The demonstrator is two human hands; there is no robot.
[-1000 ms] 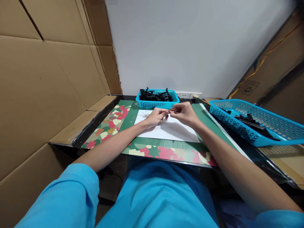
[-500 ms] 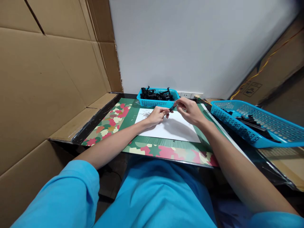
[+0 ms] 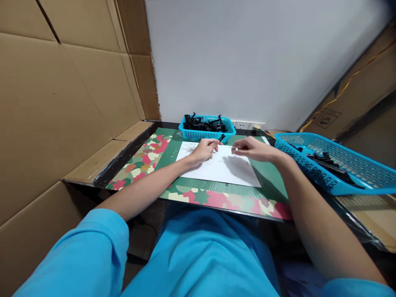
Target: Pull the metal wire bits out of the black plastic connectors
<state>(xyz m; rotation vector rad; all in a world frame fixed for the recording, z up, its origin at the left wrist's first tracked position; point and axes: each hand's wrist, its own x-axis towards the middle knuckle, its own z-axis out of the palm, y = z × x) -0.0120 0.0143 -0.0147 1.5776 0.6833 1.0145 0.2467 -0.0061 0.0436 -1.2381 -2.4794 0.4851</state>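
My left hand point(image 3: 204, 150) is closed around a small black plastic part point(image 3: 222, 138), whose end sticks up past the thumb and fingers. It rests over a white sheet of paper point(image 3: 216, 171). On the sheet's far left lies a pile of tiny dark pieces point(image 3: 189, 148), partly behind my left hand. My right hand point(image 3: 252, 148) hovers above the right part of the paper, apart from the black part. Its thumb and fingertips are pinched together; a thin, pale thing may show at the tips, too small to name.
A blue basket point(image 3: 207, 135) full of black plastic parts stands at the back by the wall. Another blue basket point(image 3: 309, 165) with black parts sits at the right. A green patterned mat point(image 3: 167, 165) lies under the paper. Cardboard point(image 3: 77, 103) walls off the left side.
My right hand has drawn away from the black part, to the right and slightly down. My left hand stays in place, and the black part now points more upward.
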